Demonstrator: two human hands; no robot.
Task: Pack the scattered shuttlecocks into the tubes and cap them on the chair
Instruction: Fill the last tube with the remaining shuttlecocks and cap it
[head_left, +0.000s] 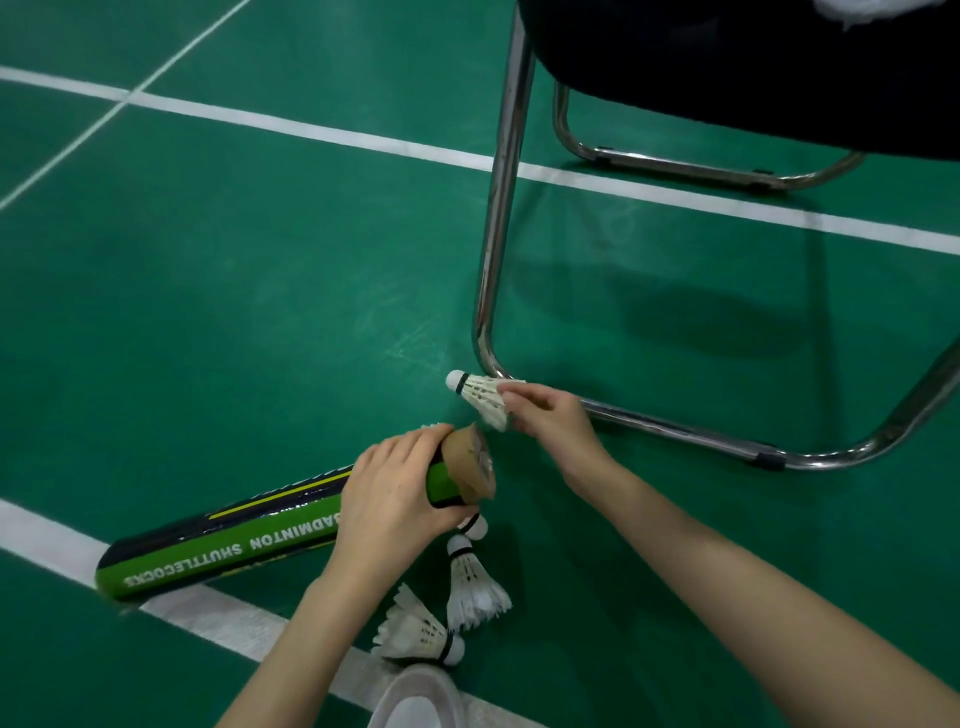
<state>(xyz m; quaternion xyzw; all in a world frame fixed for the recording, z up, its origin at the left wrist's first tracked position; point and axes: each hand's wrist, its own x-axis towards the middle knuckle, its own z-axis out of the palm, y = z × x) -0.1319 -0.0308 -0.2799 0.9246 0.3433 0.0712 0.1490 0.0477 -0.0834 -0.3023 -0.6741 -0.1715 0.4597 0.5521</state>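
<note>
Standing on the green court floor (260, 286), the chair (498, 208) shows its chrome leg. Beside it the left hand (389, 493) grips the green tube (249, 545) near its open mouth. The right hand (550, 421) pinches a shuttlecock (480, 392) by its feathers just above that mouth. Two more shuttlecocks (470, 582) lie below.

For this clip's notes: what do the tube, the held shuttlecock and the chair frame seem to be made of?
Tube: likely cardboard, brown raw-looking rim at the open end, glossy printed green-and-black wrap.
Held shuttlecock, pinched by the right hand: white vanes that look like feather, though synthetic is possible; white rounded cap, material unclear.
Chair frame: bent metal tubing, chrome-like, with mirror highlights.
</note>
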